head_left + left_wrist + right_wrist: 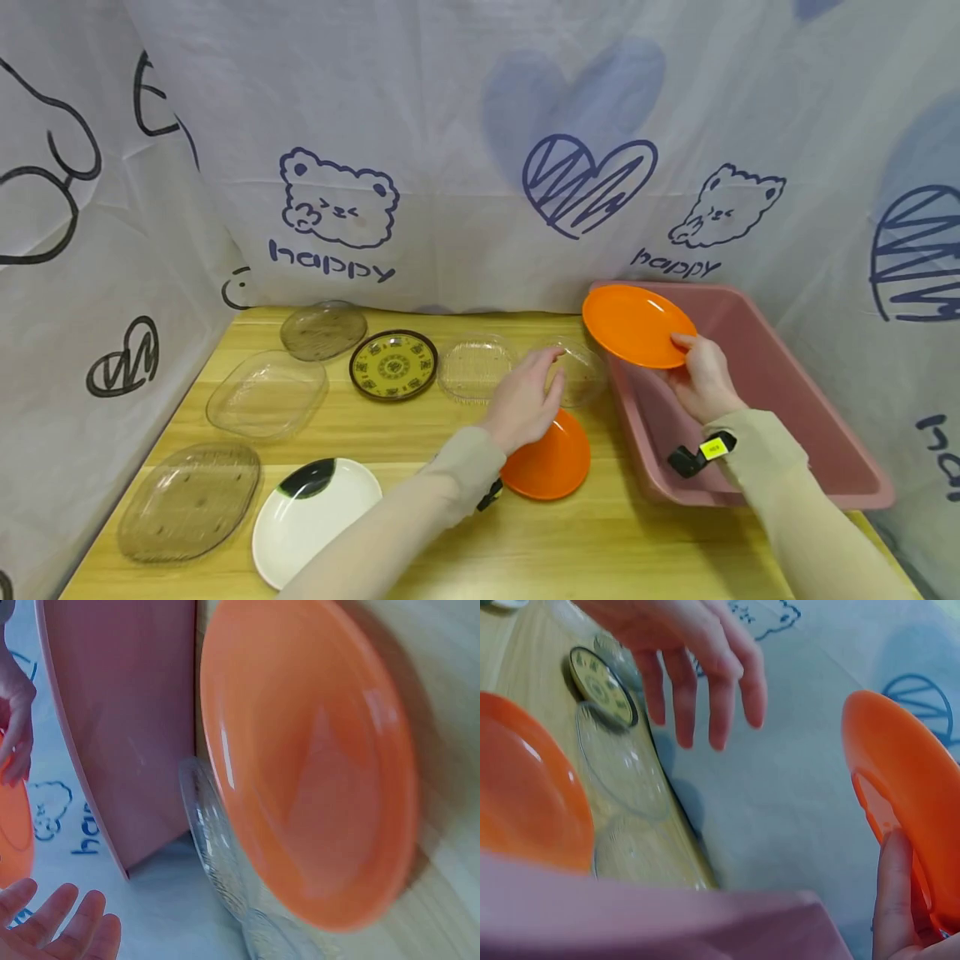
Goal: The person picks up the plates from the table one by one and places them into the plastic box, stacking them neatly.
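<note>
An orange plate (637, 323) is pinched at its right edge by my right hand (703, 379), thumb on top and fingers below. It is held up over the left rim of a pink tub (757, 358). My left hand (525, 398) hangs above the table with loose, relaxed fingers, holding nothing. Under it lies a second orange plate (551, 462), partly hidden by the wrist in the head view. A clear round plate (581, 375) sits just behind the left fingertips. In the right wrist view, fingers (896, 892) press the underside of the raised plate.
Left of the hands lie a clear tray (474, 371), a yellow patterned plate (393, 365), a brownish clear plate (324, 331), a clear square plate (266, 393), a larger brownish tray (189, 502) and a white plate with a dark green patch (318, 517). A printed cloth (450, 108) hangs behind.
</note>
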`<state>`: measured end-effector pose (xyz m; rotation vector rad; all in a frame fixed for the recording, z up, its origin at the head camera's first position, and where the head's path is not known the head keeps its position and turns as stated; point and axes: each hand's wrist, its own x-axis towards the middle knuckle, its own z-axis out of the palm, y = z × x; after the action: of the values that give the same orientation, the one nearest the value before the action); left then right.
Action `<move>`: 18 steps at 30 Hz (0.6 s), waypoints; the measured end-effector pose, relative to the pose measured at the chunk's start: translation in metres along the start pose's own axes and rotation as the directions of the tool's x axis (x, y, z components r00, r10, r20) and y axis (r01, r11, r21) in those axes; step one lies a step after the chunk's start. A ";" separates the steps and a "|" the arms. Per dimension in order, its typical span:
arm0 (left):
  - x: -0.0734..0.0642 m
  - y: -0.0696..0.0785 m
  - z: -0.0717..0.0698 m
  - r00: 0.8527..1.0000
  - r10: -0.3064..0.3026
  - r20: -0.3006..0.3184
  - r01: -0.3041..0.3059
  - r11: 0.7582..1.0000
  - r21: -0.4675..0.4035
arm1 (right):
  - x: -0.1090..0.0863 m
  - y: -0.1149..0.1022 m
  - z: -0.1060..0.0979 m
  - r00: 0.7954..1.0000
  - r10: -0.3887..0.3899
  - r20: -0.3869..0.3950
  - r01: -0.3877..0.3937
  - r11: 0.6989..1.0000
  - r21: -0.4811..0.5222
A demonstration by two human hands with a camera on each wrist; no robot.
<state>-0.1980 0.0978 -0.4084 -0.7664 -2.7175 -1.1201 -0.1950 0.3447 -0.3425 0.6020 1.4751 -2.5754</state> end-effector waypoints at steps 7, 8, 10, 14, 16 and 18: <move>0.003 0.013 0.010 0.992 0.121 0.030 -0.124 0.984 0.131 | 0.011 -0.008 -0.018 1.000 -0.004 0.000 0.004 0.999 0.045; 0.003 0.016 0.011 0.990 0.138 0.038 -0.142 0.980 0.143 | 0.013 -0.009 -0.021 1.000 -0.005 -0.005 0.006 0.999 0.044; 0.003 0.021 0.013 0.984 0.164 0.066 -0.173 0.972 0.158 | 0.016 -0.011 -0.027 1.000 -0.005 -0.012 0.005 0.999 0.044; 0.004 0.031 0.022 0.962 0.240 0.132 -0.263 0.945 0.194 | 0.022 -0.012 -0.039 0.999 -0.007 -0.045 0.008 1.000 0.017; 0.005 0.034 0.029 0.945 0.284 0.162 -0.316 0.922 0.225 | 0.024 -0.012 -0.044 0.998 -0.016 -0.056 0.016 1.000 -0.013; 0.005 0.038 0.035 0.927 0.320 0.197 -0.364 0.897 0.252 | 0.026 -0.011 -0.049 0.998 -0.023 -0.063 0.021 0.999 -0.032</move>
<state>-0.1801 0.1468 -0.4082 -1.2601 -2.6252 -0.5997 -0.2084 0.3950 -0.3662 0.6727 1.5468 -2.5673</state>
